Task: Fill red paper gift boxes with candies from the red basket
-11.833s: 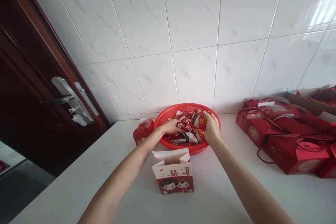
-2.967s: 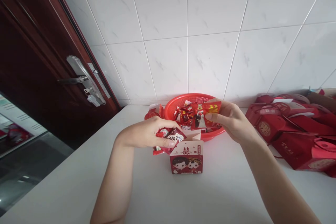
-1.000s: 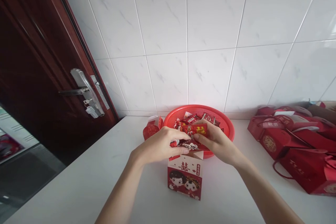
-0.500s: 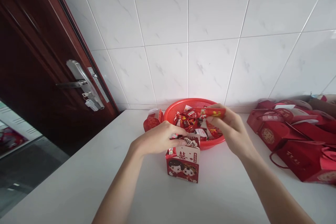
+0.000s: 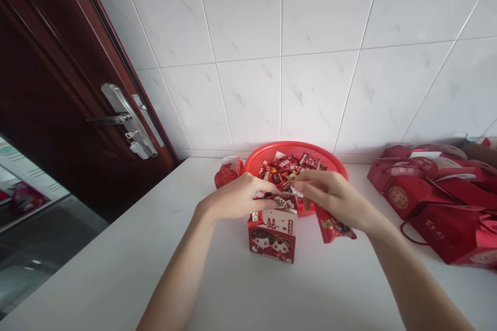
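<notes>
A red and white candy box (image 5: pixel 272 240) printed with two cartoon faces stands upright on the white table. My left hand (image 5: pixel 236 196) is closed on its top edge, thumb and fingers at the flap, and wrapped candies show at the opening beneath the hand. My right hand (image 5: pixel 336 196) hovers over the front right of a red plastic basket (image 5: pixel 267 149), its fingertips pinched together near the box's top. A red foil candy packet (image 5: pixel 333 228) hangs below that hand, held in its curled fingers. Loose wrapped candies (image 5: pixel 285 164) lie in the basket, partly hidden by both hands.
Several red gift boxes with handles (image 5: pixel 442 232) are crowded together at the right. A small red box (image 5: pixel 228 171) sits left of the basket. Behind the table rises a white tiled wall (image 5: pixel 248 98); a dark wooden door (image 5: pixel 58 62) stands at the left.
My right hand has come down and turned, with its fingertips moving left toward the box. The red packet, raised over the basket before, now hangs under the hand. My left hand keeps its hold.
</notes>
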`<state>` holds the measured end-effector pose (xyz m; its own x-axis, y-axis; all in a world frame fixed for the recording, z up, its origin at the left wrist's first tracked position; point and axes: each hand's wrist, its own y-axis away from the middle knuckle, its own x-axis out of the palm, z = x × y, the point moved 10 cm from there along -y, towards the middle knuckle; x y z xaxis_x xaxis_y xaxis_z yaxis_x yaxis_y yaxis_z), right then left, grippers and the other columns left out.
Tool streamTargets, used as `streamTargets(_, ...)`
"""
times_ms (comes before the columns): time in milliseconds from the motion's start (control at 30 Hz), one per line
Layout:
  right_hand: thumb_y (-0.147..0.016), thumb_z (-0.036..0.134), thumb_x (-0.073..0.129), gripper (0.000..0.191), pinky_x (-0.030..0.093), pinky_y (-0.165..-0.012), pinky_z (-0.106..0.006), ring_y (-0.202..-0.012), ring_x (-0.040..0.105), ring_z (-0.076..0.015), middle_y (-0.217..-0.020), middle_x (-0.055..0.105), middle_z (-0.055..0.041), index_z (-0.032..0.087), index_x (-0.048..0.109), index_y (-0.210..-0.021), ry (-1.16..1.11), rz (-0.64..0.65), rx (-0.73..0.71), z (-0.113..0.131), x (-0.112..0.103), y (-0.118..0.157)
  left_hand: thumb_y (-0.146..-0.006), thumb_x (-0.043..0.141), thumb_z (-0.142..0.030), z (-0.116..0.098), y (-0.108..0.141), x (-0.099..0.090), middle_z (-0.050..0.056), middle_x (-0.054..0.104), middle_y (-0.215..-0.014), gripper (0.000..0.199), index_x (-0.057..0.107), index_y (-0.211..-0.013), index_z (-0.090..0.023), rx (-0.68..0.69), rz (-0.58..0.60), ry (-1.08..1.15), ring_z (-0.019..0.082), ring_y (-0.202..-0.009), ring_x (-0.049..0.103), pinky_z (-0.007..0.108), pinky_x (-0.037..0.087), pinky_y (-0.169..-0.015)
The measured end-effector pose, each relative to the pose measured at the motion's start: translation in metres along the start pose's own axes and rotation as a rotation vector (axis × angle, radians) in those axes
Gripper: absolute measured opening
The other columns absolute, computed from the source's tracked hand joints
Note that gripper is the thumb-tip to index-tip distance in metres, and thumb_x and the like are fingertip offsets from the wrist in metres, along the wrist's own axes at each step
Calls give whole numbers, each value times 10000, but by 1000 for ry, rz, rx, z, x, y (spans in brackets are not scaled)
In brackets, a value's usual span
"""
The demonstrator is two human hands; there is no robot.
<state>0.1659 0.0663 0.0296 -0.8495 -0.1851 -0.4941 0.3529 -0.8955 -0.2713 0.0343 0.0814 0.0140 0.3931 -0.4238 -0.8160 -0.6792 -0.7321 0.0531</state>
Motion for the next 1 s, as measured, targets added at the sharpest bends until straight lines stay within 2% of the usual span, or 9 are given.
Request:
streamTargets(100,-948,367,546,232,395,-537,-287,-607,567,-157,-710,683,-12,233,710,-853,151,51,-43,0,12,-3,-932,617,-306,0,0,-1,-20,774,-970,269,750,-1161,-261,26,-11,11,144,-796,654,234,442,-688)
streamTargets(300,-921,331,552,198,425,-574,-279,-671,619,-166,-785,716,-20,220,712,-882,152,173,33,-9,28,0,-919,617,-321,1,0,-2,-21,776,-969,254,754,-1120,-246,30,-12,2,150,-796,671,236,454,-677)
streamTargets(400,-904,262,528,201,427,-598,-275,-678,606,-158,-771,708,-14,214,711,-835,202,145,33,-7,25,-1,-912,628,-343,1,2,-5,-13,780,-1013,270,749,-1135,-248,37,-30,14,170,-863,689,248,483,-740)
streamTargets(567,-881,242,554,169,416,-607,-266,-654,579,-142,-724,672,6,209,670,-763,256,57,-9,0,17,-3,-925,610,-414,7,7,-20,-34,775,-849,272,754,-1096,-261,-9,-115,-60,165,-774,670,290,489,-851)
streamTargets(700,-888,232,550,173,415,-604,-269,-649,565,-136,-740,673,5,202,683,-783,204,-18,-27,4,10,-2,-928,600,-403,8,11,-31,-5,782,-977,281,750,-1100,-240,6,-204,-35,178,-853,689,279,503,-849)
streamTargets(833,-890,248,558,171,380,-541,-263,-586,484,-119,-700,627,16,200,660,-761,157,-79,-26,5,5,0,-929,593,-424,9,13,-39,6,772,-1081,303,751,-1116,-245,34,-276,-43,193,-931,689,273,511,-824)
streamTargets(1000,-885,251,559,181,357,-511,-261,-553,460,-111,-678,614,14,194,656,-743,145,-80,-22,5,6,1,-938,575,-404,10,14,-40,-2,778,-954,299,754,-1117,-246,24,-263,-91,168,-810,670,274,517,-787)
